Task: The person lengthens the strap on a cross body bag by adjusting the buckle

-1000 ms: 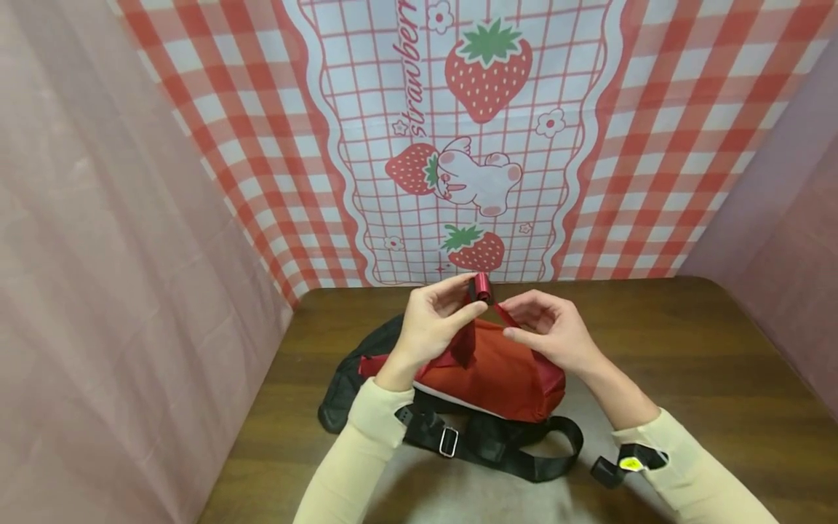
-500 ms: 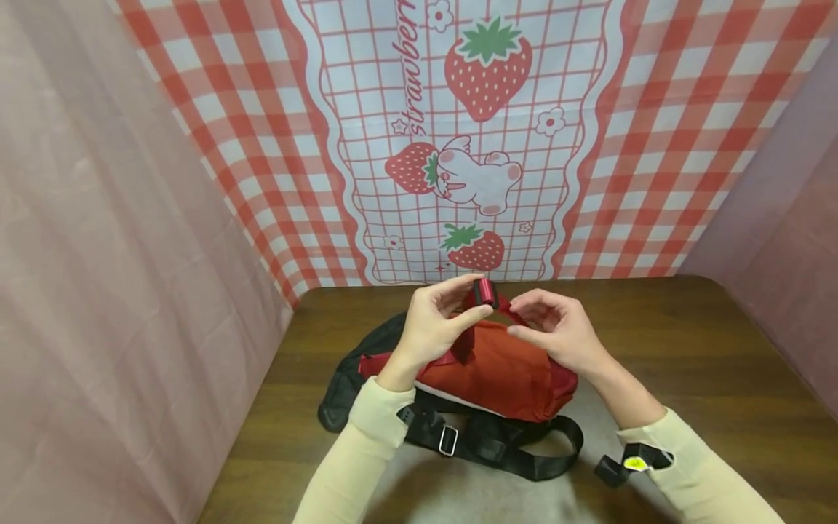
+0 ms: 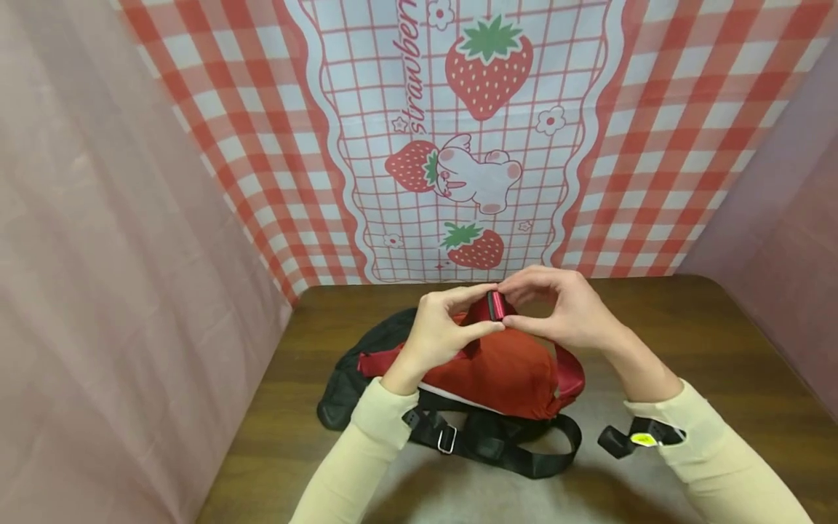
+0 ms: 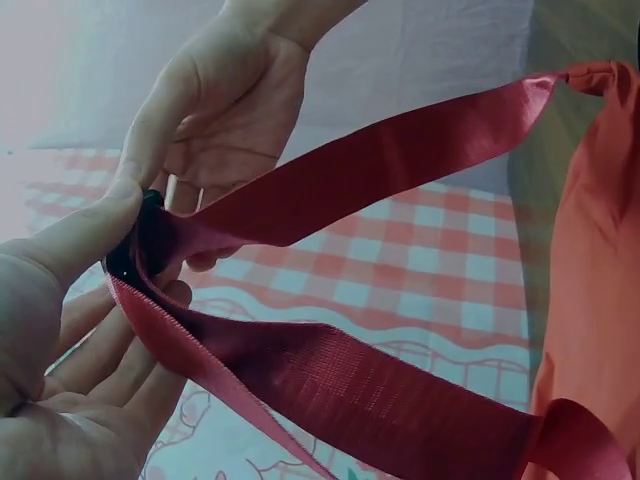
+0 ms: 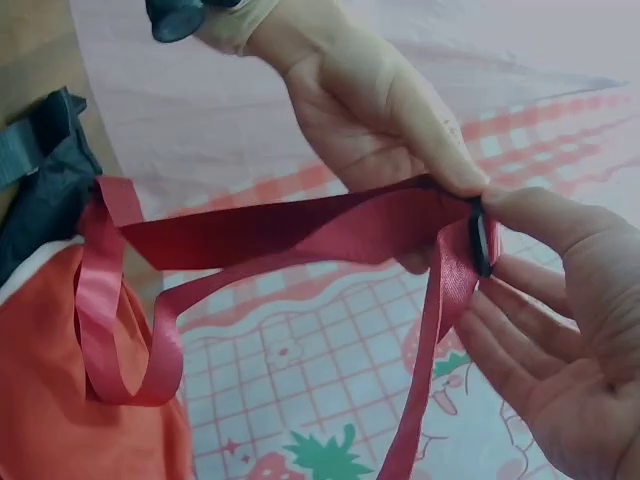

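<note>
Clearly, black buckle between left fingers and right fingers, both pinching it.

Before me a brown table, checked strawberry cloth behind the table, pink curtain left of it, mauve drape right of it

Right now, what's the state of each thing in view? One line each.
Left hand: gripping the buckle with thumb and fingers.
Right hand: gripping the buckle's other side.
Buckle: threaded with red strap, held up between the hands.
Red strap: through the buckle, loosely bent.
Orange bag: resting on the table; zipped or not, can't tell.
Black strap: slack, looped at one end.
Metal slider: on the black strap.
</note>
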`<state>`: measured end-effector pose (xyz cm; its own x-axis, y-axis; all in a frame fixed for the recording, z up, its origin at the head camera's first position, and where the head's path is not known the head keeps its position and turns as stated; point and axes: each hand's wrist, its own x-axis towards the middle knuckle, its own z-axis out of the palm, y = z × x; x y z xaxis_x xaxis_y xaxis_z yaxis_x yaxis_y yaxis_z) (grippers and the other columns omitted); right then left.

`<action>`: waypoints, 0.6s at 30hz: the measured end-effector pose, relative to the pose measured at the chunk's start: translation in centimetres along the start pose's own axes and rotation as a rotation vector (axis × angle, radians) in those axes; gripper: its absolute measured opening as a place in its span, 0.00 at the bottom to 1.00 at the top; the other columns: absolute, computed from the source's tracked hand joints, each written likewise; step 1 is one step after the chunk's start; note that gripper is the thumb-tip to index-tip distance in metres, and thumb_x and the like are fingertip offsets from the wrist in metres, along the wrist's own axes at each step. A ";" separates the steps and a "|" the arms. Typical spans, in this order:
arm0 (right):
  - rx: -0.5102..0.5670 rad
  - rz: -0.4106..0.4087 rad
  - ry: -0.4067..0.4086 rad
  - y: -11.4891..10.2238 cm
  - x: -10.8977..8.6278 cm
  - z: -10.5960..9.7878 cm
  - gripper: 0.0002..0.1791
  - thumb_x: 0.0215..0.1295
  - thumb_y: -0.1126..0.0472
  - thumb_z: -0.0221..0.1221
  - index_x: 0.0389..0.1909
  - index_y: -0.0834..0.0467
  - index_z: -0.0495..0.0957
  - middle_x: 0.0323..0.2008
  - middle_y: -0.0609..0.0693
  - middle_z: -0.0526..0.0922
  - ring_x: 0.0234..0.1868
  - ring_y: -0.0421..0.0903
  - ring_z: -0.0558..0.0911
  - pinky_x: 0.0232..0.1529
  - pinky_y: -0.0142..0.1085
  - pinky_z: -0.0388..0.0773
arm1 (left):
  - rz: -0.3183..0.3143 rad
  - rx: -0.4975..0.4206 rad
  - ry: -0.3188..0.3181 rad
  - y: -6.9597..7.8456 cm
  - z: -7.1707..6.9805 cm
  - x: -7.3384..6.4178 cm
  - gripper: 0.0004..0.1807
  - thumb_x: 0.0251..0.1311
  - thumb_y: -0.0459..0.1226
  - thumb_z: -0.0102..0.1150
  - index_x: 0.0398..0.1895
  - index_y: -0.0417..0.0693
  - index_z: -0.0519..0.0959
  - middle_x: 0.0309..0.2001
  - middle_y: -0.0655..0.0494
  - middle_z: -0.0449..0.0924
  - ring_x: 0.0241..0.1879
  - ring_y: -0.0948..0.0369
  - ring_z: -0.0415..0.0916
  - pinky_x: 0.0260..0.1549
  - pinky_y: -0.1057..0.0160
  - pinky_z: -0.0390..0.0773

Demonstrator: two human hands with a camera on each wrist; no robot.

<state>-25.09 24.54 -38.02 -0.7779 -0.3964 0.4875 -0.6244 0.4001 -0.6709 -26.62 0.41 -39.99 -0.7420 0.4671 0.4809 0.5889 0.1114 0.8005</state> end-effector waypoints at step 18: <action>0.478 0.017 0.087 0.4 -0.1 0.8 0.16 0.67 0.79 0.63 0.54 0.71 0.77 0.48 0.47 0.84 0.46 0.40 0.87 0.48 0.29 0.87 | -0.109 -0.330 0.057 -0.6 1.5 -0.2 0.25 0.64 0.27 0.72 0.65 0.40 0.83 0.60 0.39 0.87 0.58 0.52 0.88 0.60 0.59 0.86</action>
<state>-25.24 24.12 -38.79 -0.8036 -0.3145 0.5052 -0.5247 -0.0261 -0.8509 -26.33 1.54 -41.09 -0.8168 0.4177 0.3980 0.3769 -0.1360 0.9162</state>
